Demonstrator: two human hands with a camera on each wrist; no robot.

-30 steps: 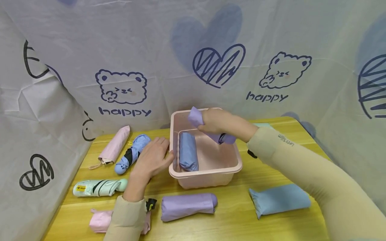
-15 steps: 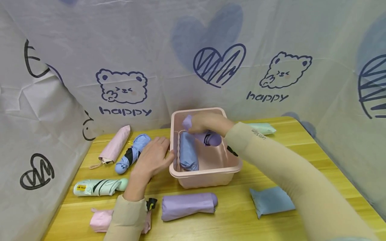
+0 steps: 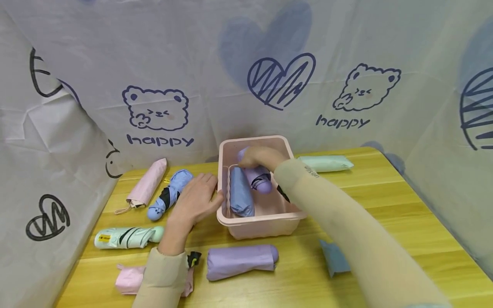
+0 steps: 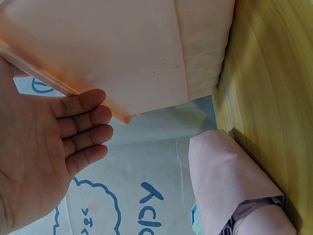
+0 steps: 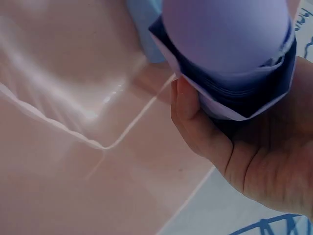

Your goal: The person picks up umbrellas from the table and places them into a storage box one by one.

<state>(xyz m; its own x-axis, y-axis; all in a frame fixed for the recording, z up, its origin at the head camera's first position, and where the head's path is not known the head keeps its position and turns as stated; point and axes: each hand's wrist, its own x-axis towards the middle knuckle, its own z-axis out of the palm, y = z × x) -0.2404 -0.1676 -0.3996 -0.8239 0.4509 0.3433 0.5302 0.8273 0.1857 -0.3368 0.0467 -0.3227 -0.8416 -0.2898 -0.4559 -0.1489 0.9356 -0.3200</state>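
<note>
In the head view, my right hand [image 3: 258, 157] grips a folded purple umbrella [image 3: 259, 179] inside the pink bin [image 3: 265, 229]. Its rounded end points toward me and looms large in the right wrist view, with fingers [image 5: 208, 134] curled around the cover. Left of it in the bin lies a blue folded umbrella [image 3: 241, 192]. My left hand [image 3: 196, 194] rests against the bin's left rim. In the left wrist view, that hand's fingers [image 4: 88, 105] are relaxed and slightly bent, and its thumb is mostly hidden behind the rim.
Left of the bin lie pink [image 3: 148, 184], blue [image 3: 169, 194] and mint [image 3: 127, 238] folded umbrellas. Another pink one [image 3: 130, 280] is partly under my left sleeve. A purple one [image 3: 240, 262] lies in front, a blue one [image 3: 334, 258] and a mint one [image 3: 327, 163] to the right.
My right hand has moved down and left into the bin with the purple umbrella, turning its rounded end toward me, beside the blue umbrella. My left hand has stayed at the rim.
</note>
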